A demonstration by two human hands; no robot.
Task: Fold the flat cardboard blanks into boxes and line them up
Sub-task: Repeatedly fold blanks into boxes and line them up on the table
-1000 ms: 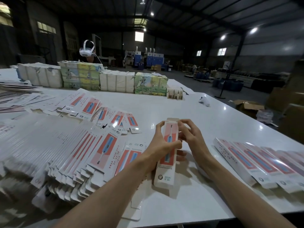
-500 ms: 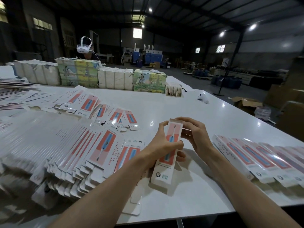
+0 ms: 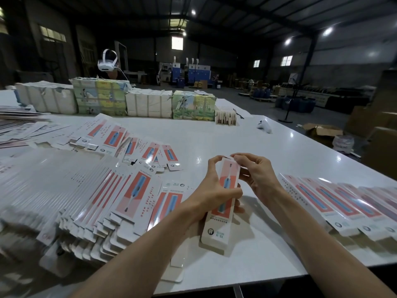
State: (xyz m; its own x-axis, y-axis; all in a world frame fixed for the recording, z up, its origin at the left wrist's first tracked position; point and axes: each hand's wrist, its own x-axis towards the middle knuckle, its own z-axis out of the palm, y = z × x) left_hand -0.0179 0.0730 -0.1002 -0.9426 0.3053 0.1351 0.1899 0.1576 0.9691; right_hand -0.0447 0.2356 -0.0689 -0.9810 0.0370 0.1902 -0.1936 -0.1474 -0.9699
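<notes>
While the white table (image 3: pixel 279 151) lies beneath, a long red-and-blue printed box (image 3: pixel 223 194) is gripped mid-body by the left hand (image 3: pixel 214 190); its top flap is pinched by the right hand (image 3: pixel 255 175). Finished boxes (image 3: pixel 335 203) are lined up rightward.

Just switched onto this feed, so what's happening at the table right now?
A person is folding a box: the left hand grips its middle while the right hand works the flap at its far end. Flat blanks lie fanned on the left of the white table; finished boxes are lined up on the right.
</notes>
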